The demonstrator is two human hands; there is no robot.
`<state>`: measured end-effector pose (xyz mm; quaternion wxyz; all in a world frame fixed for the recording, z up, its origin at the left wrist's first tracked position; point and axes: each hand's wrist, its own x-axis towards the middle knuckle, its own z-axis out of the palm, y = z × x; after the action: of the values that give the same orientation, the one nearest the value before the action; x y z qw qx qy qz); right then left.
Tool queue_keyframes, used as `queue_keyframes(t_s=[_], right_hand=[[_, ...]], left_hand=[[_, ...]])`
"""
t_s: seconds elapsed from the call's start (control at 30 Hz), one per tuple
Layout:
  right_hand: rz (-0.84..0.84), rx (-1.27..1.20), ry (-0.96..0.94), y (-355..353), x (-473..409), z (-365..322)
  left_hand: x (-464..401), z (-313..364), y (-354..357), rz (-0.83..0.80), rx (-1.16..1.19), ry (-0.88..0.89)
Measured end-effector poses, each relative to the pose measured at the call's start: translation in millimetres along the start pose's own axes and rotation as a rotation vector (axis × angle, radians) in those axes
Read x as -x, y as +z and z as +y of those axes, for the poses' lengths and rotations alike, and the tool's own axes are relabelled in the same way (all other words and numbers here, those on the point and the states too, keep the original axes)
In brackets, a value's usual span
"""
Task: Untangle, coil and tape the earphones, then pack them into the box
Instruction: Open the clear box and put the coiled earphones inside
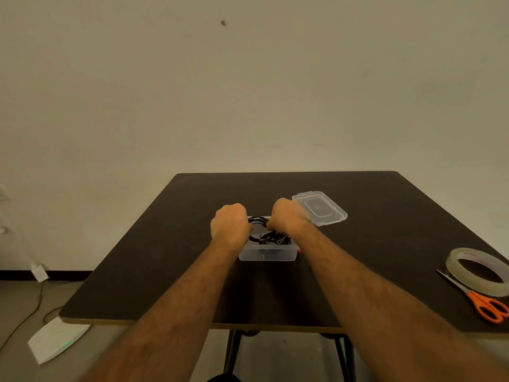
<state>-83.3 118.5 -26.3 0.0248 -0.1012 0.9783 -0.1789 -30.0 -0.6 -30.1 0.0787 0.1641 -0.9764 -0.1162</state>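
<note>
A clear plastic box point(268, 254) stands in the middle of the dark table point(371, 244). Black earphones point(271, 236) lie coiled and bunched in it, loops reaching above the rim. My left hand point(230, 223) is over the box's left side with fingers curled down onto the cable. My right hand point(287, 216) is over the right side, fingers also curled into the cable. The fingertips are hidden behind the knuckles. The box's clear lid point(321, 207) lies flat on the table just beyond and right of my right hand.
A roll of clear tape point(479, 274) lies at the table's right edge, with orange-handled scissors point(484, 304) in front of it. On the floor at left are a white device point(55, 340) and a cable. A wall stands behind the table.
</note>
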Motion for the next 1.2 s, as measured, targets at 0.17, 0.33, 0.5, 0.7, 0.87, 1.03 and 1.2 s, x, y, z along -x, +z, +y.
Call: queue_keyframes(t_s=[0.17, 0.33, 0.5, 0.7, 0.87, 1.03, 1.2], right_hand=[[-0.015, 0.125, -0.031, 3, 6, -4], [-0.035, 0.204, -0.105, 7, 12, -6], [-0.034, 0.21, -0.142, 5, 12, 3], [0.024, 0.151, -0.123, 3, 14, 19], [-0.042, 0.134, -0.098, 7, 15, 29], [0.04, 0.006, -0.167, -12, 17, 36], [0.181, -0.087, -0.142, -50, 26, 67]], left_hand=[[1, 6, -2, -0.051, -0.067, 0.008], [6, 0, -2, -0.042, -0.06, 0.0], [12, -6, 7, -0.06, 0.059, -0.084], [19, 18, 17, -0.085, 0.179, -0.085], [21, 22, 16, -0.08, 0.162, -0.084], [24, 25, 9, 0.0, 0.238, -0.059], [35, 57, 7, 0.008, 0.314, 0.062]])
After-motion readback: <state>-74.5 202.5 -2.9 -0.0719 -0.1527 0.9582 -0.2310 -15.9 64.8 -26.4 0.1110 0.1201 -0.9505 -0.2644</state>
